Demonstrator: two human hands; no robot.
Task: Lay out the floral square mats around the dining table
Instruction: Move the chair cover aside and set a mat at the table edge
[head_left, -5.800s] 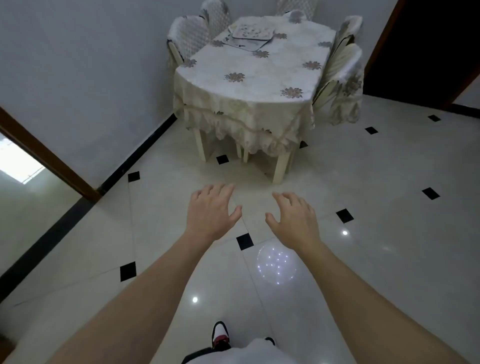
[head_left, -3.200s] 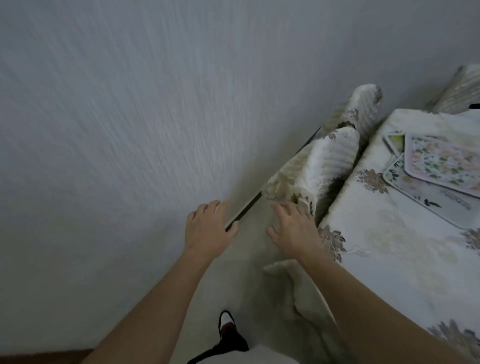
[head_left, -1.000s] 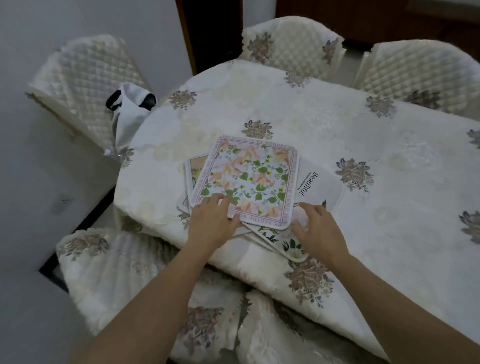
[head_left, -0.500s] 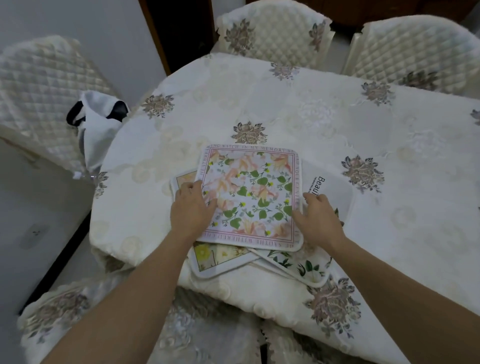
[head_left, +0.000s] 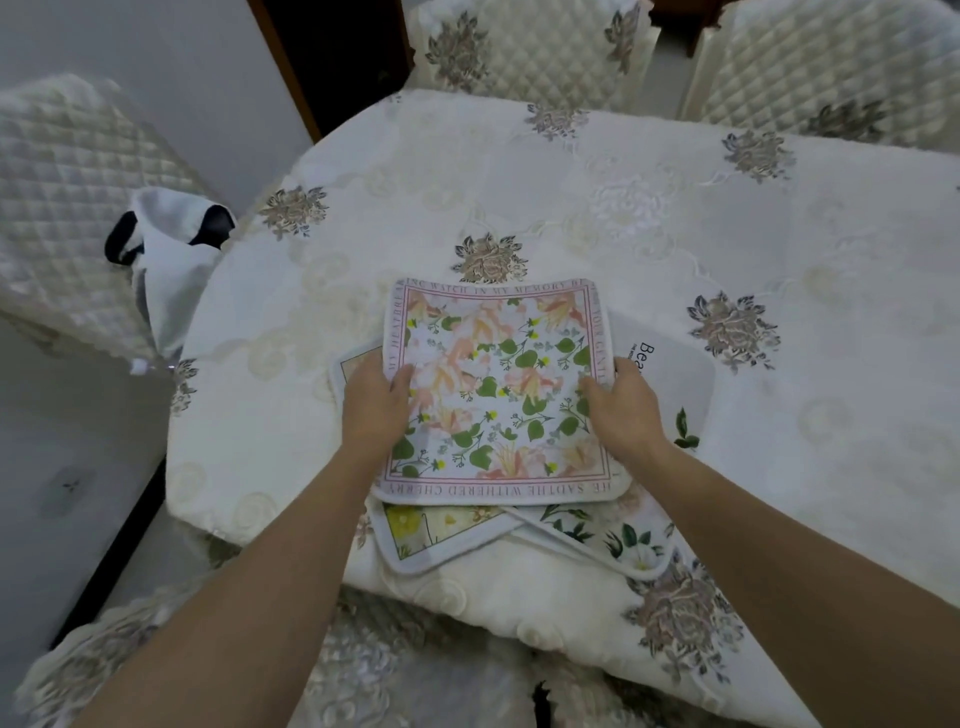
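No true container is being shown. The closest thing is a white-and-black cloth item (head_left: 171, 260), maybe a bag, draped against the left chair (head_left: 57, 197). Its contents can't be told.

Counts:
- The mats are being kept in one untidy pile at the near edge of the table (head_left: 597, 171), on the embroidered tablecloth (head_left: 779, 415).
- There is 1 top mat (head_left: 498, 384), pink-and-green floral with a lettered border.
- Parts of 3 more are being exposed under it: a yellow-flower mat (head_left: 415, 535) near-left, a leafy mat (head_left: 618, 540) near-right, and a white printed mat (head_left: 675, 374) on the right. Whether more are being hidden below can't be told.
- 3 quilted chair backs are being seen: the left chair, a far-middle chair (head_left: 530, 52) and a far-right chair (head_left: 831, 67).
- Covered seats below the near edge are too blurred to count.

Hands:
- The top mat is being pinched from both sides.
- The left hand (head_left: 374, 410) is being clamped on the left edge, thumb on top, fingers tucked under.
- The right hand (head_left: 626, 410) is being clamped the same way on the right edge.
- Whether the mat is being lifted clear of the pile can't be told.

Diff:
- 1.0 s back the left hand was at the mat's near-left corner and the right hand was on the lower mats. Both are now being held at mid-side.
- Against 0.5 s back the grip is much the same, and the mat is being squared up where it was skewed.
- The lower pile is being left unmoved.
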